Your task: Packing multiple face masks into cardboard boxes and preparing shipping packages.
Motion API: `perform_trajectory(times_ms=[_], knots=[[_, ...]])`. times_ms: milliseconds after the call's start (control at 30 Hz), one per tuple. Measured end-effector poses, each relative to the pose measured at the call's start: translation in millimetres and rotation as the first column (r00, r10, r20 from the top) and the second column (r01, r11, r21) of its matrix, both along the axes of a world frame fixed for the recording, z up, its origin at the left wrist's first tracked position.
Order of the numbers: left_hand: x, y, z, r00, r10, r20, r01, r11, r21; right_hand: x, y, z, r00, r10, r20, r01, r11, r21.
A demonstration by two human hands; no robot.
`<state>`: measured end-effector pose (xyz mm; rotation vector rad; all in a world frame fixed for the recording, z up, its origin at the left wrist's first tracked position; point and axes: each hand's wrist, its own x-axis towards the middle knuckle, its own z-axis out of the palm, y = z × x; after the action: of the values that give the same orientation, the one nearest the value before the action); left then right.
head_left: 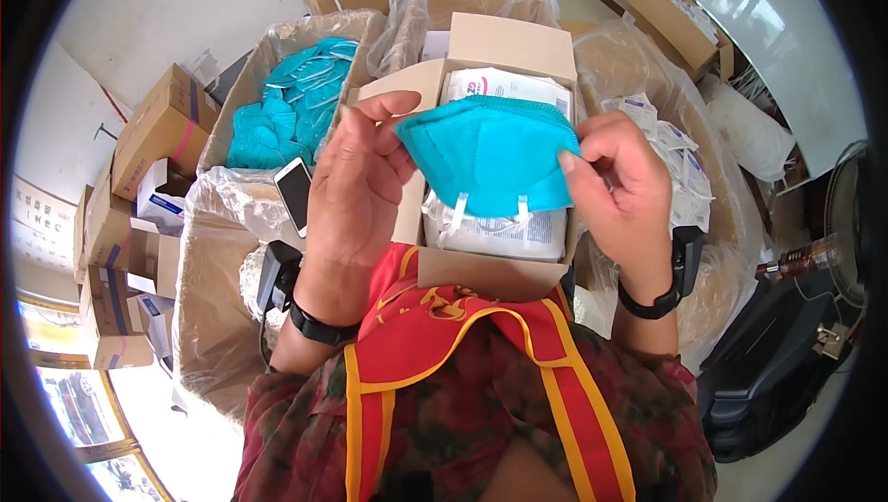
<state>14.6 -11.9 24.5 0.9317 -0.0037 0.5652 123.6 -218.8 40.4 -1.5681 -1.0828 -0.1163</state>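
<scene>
In front of me is a teal cup-shaped face mask (495, 155), its two white straps hanging over its lower edge. My right hand (620, 178) pinches the right edge between thumb and fingers. At the mask's left corner my left hand (356, 165) has its fingers apart and loosely curled; whether they touch the mask is hard to see. Below the mask stands an open cardboard box (499, 40) with white printed packets (499, 236) in it.
A plastic-lined carton (365, 35) at the far left holds a pile of teal masks (296, 100). Beside my left hand lies a phone (294, 189). White packets (684, 165) fill a lined carton on the right. Stacked boxes (162, 128) line the left wall; a black seat (786, 363) stands at right.
</scene>
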Motion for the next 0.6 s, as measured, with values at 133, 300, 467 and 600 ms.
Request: perform_trajectory(times_ms=[133,300,467,600], knots=[[0,1,-9,0.986,-0.054,-0.158,0.031,0.990,-0.140,-22,14,0,0.962,-0.026,0.270,0.065,0.988,-0.137],[-4,25,-12,1.000,-0.017,-0.013,0.015,0.991,-0.130,-35,23,-3,0.947,0.316,0.060,-0.309,0.946,-0.101],[-53,95,38,0.979,0.128,0.162,-0.141,0.987,0.071,21,3,-18,0.998,0.041,0.049,-0.024,0.953,-0.303],[-73,97,43,0.955,0.270,0.121,-0.289,0.939,0.186,58,26,-39,0.983,0.013,0.183,0.061,0.917,-0.395]])
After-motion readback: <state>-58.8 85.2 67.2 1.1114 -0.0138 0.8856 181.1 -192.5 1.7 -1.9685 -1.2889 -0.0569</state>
